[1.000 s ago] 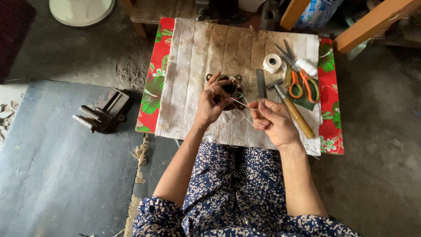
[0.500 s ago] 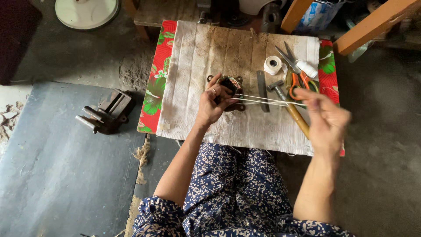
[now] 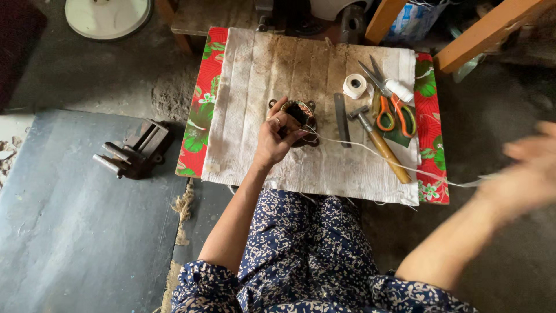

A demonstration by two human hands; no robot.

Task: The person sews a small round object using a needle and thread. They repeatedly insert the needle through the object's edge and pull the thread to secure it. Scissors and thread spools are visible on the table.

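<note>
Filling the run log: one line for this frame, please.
left hand: grips round wound part | right hand: blurred, pulls white cord taut | hammer, scissors, tape roll on board

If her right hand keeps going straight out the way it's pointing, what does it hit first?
The right hand, blurred, points out to the person's right, away from the table, pulling a white string taut. That way looks free as far as the picture shows: only bare dark floor before the frame edge, though depth is unclear.
</note>
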